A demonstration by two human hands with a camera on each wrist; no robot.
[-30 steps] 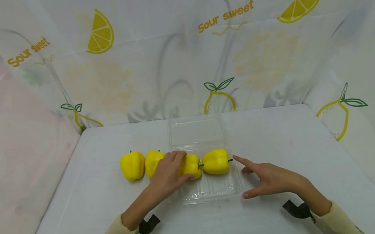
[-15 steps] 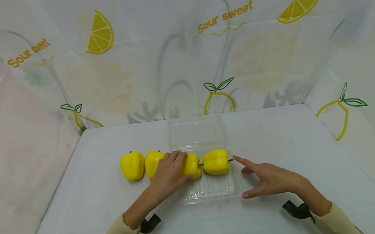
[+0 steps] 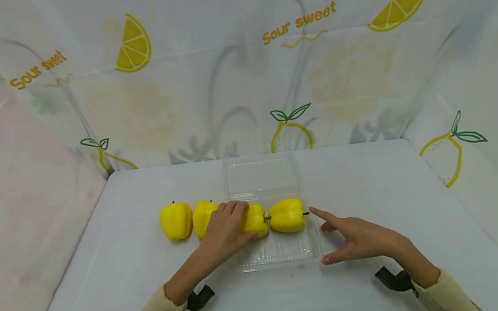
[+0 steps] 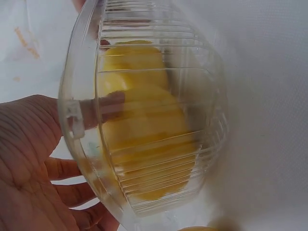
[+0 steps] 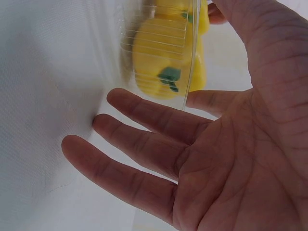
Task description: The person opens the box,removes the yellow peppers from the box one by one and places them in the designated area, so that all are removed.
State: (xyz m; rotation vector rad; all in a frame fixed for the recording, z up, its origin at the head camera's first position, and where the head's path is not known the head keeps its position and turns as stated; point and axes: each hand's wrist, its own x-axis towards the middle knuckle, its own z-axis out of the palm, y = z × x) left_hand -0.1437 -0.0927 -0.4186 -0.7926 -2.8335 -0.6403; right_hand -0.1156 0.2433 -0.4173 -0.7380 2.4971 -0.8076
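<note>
In the head view, a clear plastic clamshell container (image 3: 287, 249) lies with its lid folded back. Two yellow bell peppers lie on their sides in it, stems pointing right. My left hand (image 3: 222, 234) grips the left pepper (image 3: 257, 220), thumb at its front and fingers over its far side. The left wrist view shows the thumb (image 4: 108, 105) through the container wall, against the yellow surface. Just right of the other pepper (image 3: 285, 216), my right hand (image 3: 358, 237) is held with fingers extended by the container's edge, holding nothing.
Outside the container, on the left, stand two more yellow bell peppers, a far-left one (image 3: 176, 221) and one (image 3: 203, 216) partly hidden by my left hand. The transparent lid (image 3: 262, 176) lies toward the back of the white table (image 3: 359, 180), before a printed cloth backdrop (image 3: 232, 77).
</note>
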